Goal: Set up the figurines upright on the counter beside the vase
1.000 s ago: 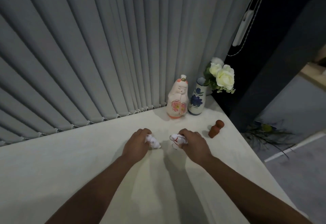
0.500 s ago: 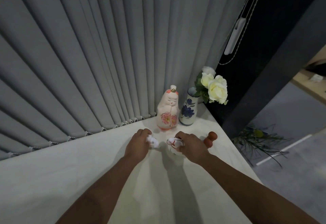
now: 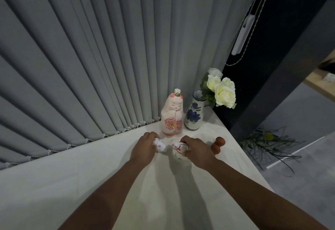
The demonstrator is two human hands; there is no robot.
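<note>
Fingers [image 3: 151, 136] of left hand [image 3: 143, 148] curled round small white figurine [image 3: 159, 145], mid-frame, low over counter [image 3: 54, 180]. Right hand [image 3: 197, 151] gripping second white figurine [image 3: 178, 149] with red markings, just beside first. Pink doll [image 3: 172, 114] upright above them, touching-close to blue-flowered vase [image 3: 194, 115] with white roses [image 3: 222, 89]. Brown peg figure [image 3: 218, 144] right of right hand, partly hidden. Grey blinds [image 3: 90, 57] behind.

No legible text or labels.

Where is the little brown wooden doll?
In the head view the brown wooden doll stands on the counter near its right edge, just behind the right hand.
</note>
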